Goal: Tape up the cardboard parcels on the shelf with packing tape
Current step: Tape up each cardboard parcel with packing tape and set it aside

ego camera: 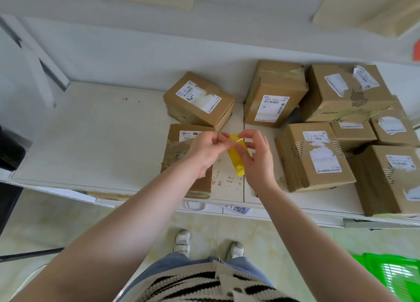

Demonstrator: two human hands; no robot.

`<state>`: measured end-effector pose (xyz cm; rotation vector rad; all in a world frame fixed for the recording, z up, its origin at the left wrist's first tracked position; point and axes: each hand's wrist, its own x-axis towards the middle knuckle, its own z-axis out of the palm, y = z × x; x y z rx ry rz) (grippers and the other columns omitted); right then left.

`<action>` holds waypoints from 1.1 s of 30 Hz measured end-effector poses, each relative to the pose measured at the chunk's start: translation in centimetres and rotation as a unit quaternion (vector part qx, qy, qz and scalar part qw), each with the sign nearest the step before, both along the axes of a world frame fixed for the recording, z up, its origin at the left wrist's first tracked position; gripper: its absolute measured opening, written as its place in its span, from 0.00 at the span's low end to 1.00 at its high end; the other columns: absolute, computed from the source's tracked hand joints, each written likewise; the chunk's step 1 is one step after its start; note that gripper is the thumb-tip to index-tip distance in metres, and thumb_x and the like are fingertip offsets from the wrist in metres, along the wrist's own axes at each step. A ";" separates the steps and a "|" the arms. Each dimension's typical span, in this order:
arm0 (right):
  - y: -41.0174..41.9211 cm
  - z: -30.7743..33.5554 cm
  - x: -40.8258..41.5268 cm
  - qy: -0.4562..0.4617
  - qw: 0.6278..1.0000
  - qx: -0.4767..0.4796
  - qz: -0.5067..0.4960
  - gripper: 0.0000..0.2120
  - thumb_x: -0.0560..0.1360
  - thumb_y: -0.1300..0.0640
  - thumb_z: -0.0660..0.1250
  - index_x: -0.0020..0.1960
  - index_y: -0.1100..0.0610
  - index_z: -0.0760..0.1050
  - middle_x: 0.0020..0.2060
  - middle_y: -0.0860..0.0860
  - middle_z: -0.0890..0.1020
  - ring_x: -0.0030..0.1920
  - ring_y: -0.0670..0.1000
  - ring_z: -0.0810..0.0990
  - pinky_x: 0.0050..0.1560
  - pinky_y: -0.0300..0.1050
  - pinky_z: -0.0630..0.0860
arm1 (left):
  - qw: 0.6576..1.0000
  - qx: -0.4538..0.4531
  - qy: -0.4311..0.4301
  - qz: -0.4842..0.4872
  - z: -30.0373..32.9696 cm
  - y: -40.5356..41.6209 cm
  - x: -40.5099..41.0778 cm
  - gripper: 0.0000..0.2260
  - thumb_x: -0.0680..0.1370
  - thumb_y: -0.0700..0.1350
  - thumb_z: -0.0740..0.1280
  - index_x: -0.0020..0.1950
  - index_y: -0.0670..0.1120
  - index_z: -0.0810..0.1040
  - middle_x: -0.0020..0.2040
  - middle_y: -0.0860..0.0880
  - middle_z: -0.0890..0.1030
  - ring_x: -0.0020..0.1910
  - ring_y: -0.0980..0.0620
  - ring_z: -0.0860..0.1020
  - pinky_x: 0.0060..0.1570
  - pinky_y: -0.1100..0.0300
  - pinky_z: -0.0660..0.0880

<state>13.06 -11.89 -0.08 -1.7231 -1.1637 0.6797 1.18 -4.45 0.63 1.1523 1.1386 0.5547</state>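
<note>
While both hands pinch the yellow packing tape (236,152) just right of the nearest parcel (186,163) on the shelf (91,131), left hand (205,150) and right hand (256,156) hold its top end. It looks thin, floppy, sticky; best held by the edges.

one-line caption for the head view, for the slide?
Both hands, left hand and right hand, pinch yellow tape above cardboard parcels on a shelf.

Both hands meet above the white shelf (91,129): the left hand (205,150) and right hand (258,158) each pinch a yellow tape roll (237,157), cardboard parcels (313,156) around them, one parcel (181,147) under the left wrist
</note>
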 end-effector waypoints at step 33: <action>1.7 -1.4 1.4 0.029 0.979 -0.196 -0.056 0.17 0.73 0.59 0.74 0.59 0.52 0.72 0.46 0.48 0.79 0.45 0.48 0.78 0.39 0.44 0.74 | 0.978 0.175 0.111 0.025 -1.4 2.6 -1.8 0.09 0.78 0.38 0.68 0.53 0.47 0.70 0.55 0.51 0.76 0.57 0.57 0.77 0.51 0.67 0.72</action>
